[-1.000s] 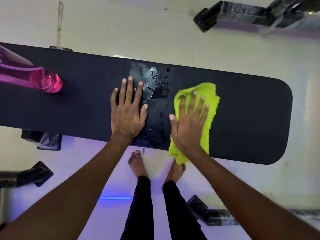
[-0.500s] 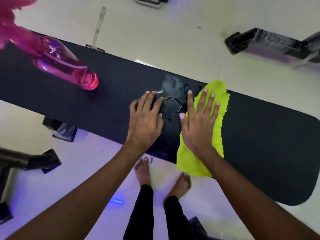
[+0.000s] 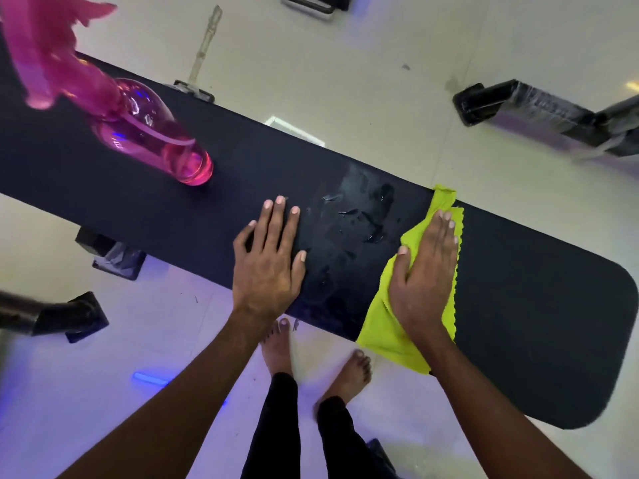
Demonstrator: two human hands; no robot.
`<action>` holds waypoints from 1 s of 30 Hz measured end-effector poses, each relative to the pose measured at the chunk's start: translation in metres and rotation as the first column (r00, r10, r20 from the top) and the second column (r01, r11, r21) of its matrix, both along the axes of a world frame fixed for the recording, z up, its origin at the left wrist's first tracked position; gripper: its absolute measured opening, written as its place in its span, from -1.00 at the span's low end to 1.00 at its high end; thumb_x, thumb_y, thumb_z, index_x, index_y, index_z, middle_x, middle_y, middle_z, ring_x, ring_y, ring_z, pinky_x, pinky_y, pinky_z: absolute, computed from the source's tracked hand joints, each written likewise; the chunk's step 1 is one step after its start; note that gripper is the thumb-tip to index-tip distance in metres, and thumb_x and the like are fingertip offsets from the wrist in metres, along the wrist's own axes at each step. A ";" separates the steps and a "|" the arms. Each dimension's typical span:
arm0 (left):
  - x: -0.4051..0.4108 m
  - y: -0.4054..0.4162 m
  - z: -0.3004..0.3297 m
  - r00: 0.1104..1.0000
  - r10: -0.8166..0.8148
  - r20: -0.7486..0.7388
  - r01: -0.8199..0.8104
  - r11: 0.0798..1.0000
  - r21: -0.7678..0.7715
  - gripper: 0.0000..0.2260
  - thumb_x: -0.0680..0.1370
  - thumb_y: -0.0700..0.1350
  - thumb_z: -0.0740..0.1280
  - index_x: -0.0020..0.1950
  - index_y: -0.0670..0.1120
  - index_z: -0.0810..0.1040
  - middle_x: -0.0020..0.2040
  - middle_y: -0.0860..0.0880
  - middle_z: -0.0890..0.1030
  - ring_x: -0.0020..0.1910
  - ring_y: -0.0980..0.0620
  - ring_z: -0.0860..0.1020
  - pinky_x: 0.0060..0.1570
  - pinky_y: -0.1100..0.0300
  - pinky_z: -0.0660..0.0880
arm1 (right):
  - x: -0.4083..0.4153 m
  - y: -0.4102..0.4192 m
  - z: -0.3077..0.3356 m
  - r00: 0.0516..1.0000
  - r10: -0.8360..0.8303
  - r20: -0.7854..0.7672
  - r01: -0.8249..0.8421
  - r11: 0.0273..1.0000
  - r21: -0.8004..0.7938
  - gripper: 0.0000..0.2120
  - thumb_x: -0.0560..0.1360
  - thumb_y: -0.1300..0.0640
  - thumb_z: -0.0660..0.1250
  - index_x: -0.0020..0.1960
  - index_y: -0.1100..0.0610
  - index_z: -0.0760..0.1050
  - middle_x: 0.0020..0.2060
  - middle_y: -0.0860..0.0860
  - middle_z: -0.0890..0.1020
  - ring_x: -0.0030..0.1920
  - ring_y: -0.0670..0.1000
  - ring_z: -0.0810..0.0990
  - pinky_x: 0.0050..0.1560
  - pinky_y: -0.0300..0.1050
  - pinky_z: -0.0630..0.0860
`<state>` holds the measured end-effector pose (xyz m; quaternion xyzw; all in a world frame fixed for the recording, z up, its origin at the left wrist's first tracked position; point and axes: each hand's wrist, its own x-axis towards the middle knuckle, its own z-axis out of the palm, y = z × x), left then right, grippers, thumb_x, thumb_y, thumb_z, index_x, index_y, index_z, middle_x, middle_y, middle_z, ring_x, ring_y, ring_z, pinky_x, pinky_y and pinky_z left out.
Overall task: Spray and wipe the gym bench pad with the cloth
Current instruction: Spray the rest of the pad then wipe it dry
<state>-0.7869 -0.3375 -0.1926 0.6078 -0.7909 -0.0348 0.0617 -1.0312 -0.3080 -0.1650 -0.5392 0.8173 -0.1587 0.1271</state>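
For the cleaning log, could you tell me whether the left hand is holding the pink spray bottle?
No, the left hand rests flat on the bench pad, while the spray bottle stands apart.

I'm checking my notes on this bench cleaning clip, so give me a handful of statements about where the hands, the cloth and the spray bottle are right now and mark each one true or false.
1. The right hand lies flat on the green cloth. True.
2. The left hand is holding the spray bottle. False: it rests flat on the bench pad, and the bottle stands apart to its left.
3. Wet streaks show on the pad between the two hands. True.
4. The cloth lies wholly on the pad. False: its near end hangs over the front edge.
5. The spray bottle holds pink liquid. True.
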 end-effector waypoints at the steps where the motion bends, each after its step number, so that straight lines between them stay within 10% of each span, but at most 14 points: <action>1: 0.000 0.000 0.000 1.000 0.002 -0.004 -0.002 1.000 -0.002 -0.42 0.71 0.07 0.06 0.71 -0.09 0.12 0.72 -0.12 0.11 0.71 -0.10 0.10 0.50 -0.09 0.19 | -0.001 -0.003 0.003 0.999 -0.034 0.031 0.035 0.999 -0.012 -0.36 0.67 0.15 0.09 0.69 0.31 0.05 0.70 0.18 0.15 0.72 0.18 0.08 0.71 0.18 0.04; 7: 0.000 -0.001 -0.001 1.000 -0.001 -0.011 0.002 1.000 0.003 -0.42 0.71 0.07 0.05 0.71 -0.09 0.11 0.72 -0.12 0.11 0.71 -0.10 0.10 0.49 -0.09 0.20 | 0.010 -0.021 0.015 0.978 0.073 0.196 -0.041 0.986 -0.163 -0.43 0.75 0.01 -0.05 0.72 0.16 0.05 0.70 0.04 0.19 0.71 0.02 0.14 0.72 0.01 0.04; 11: 0.000 0.000 0.000 1.000 -0.007 0.000 0.007 1.000 0.012 -0.44 0.72 0.09 -0.04 0.71 -0.09 0.12 0.72 -0.13 0.11 0.71 -0.10 0.10 0.49 -0.09 0.20 | 0.005 -0.012 0.002 0.948 0.304 -0.090 -0.299 0.952 0.063 -0.31 0.72 -0.16 -0.12 0.72 0.22 -0.03 0.73 0.17 0.00 0.74 0.15 -0.08 0.73 0.18 -0.06; 17: 0.000 0.000 -0.001 1.000 0.003 -0.003 -0.003 1.000 0.018 -0.43 0.72 0.08 -0.02 0.71 -0.09 0.09 0.73 -0.13 0.09 0.71 -0.10 0.08 0.51 -0.09 0.19 | 0.017 -0.022 -0.003 0.943 0.182 -0.280 -0.145 0.978 0.149 -0.30 0.72 -0.16 -0.08 0.72 0.21 -0.06 0.72 0.22 -0.01 0.73 0.22 -0.06 0.71 0.25 -0.03; 30: -0.002 0.000 0.002 1.000 0.005 -0.023 -0.003 0.998 0.055 -0.40 0.70 0.08 0.08 0.72 -0.09 0.08 0.73 -0.13 0.08 0.72 -0.10 0.06 0.52 -0.08 0.17 | 0.004 -0.021 0.000 0.891 0.409 -0.197 -0.375 0.908 0.188 -0.34 0.71 -0.13 -0.05 0.74 0.06 -0.09 0.74 0.08 -0.06 0.74 0.11 -0.11 0.71 0.23 -0.03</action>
